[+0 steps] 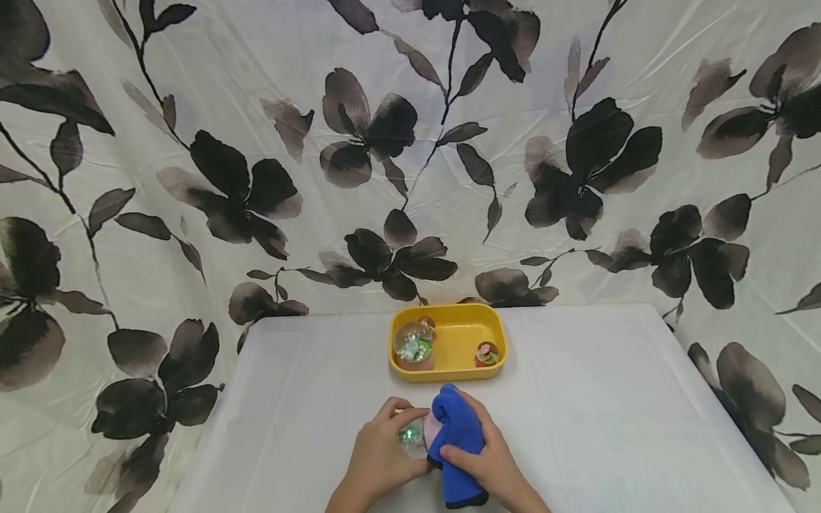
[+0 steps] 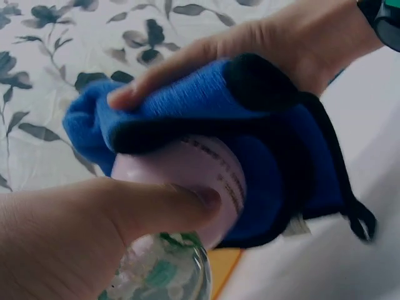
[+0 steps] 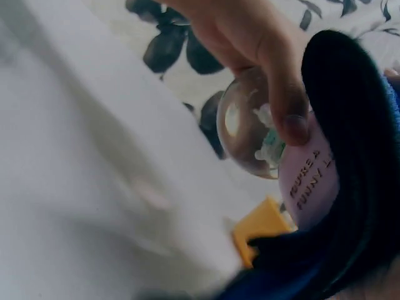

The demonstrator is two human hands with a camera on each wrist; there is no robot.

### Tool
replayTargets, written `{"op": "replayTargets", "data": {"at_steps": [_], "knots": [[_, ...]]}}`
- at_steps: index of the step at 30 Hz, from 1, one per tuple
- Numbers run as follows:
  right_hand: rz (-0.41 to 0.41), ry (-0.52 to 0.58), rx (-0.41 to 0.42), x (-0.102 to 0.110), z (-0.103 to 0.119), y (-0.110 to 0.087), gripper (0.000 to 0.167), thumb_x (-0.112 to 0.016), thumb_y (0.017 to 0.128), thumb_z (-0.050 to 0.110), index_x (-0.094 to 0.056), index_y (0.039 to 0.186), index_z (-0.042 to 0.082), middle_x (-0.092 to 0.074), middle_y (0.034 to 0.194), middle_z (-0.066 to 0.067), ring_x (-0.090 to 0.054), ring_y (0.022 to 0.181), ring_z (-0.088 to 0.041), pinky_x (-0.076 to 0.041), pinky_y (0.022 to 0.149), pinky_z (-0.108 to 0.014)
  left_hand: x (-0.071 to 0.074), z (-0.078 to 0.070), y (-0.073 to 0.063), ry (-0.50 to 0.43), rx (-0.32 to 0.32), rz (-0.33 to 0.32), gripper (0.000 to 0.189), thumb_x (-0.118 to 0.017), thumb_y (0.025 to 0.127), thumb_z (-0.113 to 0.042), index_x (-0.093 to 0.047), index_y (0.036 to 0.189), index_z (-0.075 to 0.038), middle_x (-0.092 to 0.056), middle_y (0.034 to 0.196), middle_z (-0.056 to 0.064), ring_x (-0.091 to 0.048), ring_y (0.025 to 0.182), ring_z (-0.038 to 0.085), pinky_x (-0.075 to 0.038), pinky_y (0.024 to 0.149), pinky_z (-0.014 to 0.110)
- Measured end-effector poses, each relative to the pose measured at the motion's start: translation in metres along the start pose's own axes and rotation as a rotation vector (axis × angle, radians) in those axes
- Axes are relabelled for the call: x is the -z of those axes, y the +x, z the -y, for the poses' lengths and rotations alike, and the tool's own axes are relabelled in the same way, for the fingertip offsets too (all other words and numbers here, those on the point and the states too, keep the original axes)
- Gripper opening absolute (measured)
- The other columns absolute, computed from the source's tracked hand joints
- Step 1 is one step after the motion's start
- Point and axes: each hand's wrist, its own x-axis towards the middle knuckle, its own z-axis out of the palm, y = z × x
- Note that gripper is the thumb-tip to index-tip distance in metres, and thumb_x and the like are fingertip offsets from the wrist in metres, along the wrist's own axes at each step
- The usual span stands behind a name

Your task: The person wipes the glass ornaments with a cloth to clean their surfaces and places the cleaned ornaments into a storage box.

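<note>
My left hand (image 1: 387, 449) grips a snow globe (image 1: 412, 437) that lies tilted on its side, glass dome to the left and pink base to the right. In the left wrist view the thumb presses on the pink base (image 2: 181, 165), which bears printed lettering. A blue cloth (image 1: 457, 442) with black edging is bunched in my right hand (image 1: 490, 456), fingers over its top and thumb in front. The cloth wraps against the bottom of the base. Through the dome (image 3: 247, 125) in the right wrist view, small white and green figures show.
Behind the hands, a yellow tray (image 1: 449, 376) stands on the white table (image 1: 308, 385). It holds a larger snow globe (image 1: 413, 347) and a small one (image 1: 426, 326) at left, and another small globe (image 1: 487, 354) at right. A floral sheet (image 1: 288, 214) hangs behind.
</note>
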Motion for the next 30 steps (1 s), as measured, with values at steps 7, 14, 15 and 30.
{"op": "replayTargets", "data": {"at_steps": [7, 14, 15, 30], "knots": [[-0.032, 0.196, -0.079, 0.001, -0.004, 0.006, 0.074, -0.074, 0.082, 0.015, -0.038, 0.146, 0.015, -0.047, 0.135, -0.017, -0.049, 0.114, -0.032, -0.044, 0.088, -0.042, -0.001, -0.008, 0.0, -0.016, -0.018, -0.002, 0.065, -0.086, 0.058, -0.059, -0.07, 0.113, -0.028, -0.056, 0.107, -0.014, -0.059, 0.085, 0.006, -0.052, 0.07, 0.033], [-0.129, 0.263, -0.144, 0.004, 0.005, 0.007, 0.077, -0.07, 0.084, 0.021, -0.03, 0.149, 0.012, -0.043, 0.135, -0.023, -0.052, 0.11, -0.033, -0.051, 0.085, -0.046, -0.004, -0.008, -0.002, -0.301, 0.062, -0.017, 0.07, -0.084, 0.067, -0.054, -0.058, 0.129, -0.03, -0.058, 0.127, -0.006, -0.056, 0.114, 0.015, -0.05, 0.091, 0.043], [-0.13, 0.283, -0.15, 0.005, 0.005, 0.007, 0.077, -0.069, 0.084, 0.02, -0.029, 0.149, 0.012, -0.042, 0.135, -0.024, -0.053, 0.109, -0.033, -0.052, 0.084, -0.046, -0.007, -0.007, -0.002, -0.368, 0.094, 0.001, 0.07, -0.083, 0.07, -0.05, -0.055, 0.132, -0.031, -0.057, 0.129, -0.004, -0.055, 0.115, 0.016, -0.048, 0.093, 0.044], [-0.177, 0.165, -0.237, 0.007, 0.008, 0.009, 0.065, -0.041, 0.103, 0.039, -0.008, 0.149, 0.008, -0.017, 0.15, -0.029, -0.031, 0.13, -0.048, -0.034, 0.1, -0.062, -0.049, 0.008, 0.003, -0.766, 0.304, -0.105, 0.053, -0.081, 0.078, -0.022, -0.056, 0.125, -0.019, -0.059, 0.122, 0.0, -0.052, 0.115, 0.019, -0.041, 0.097, 0.04]]}}
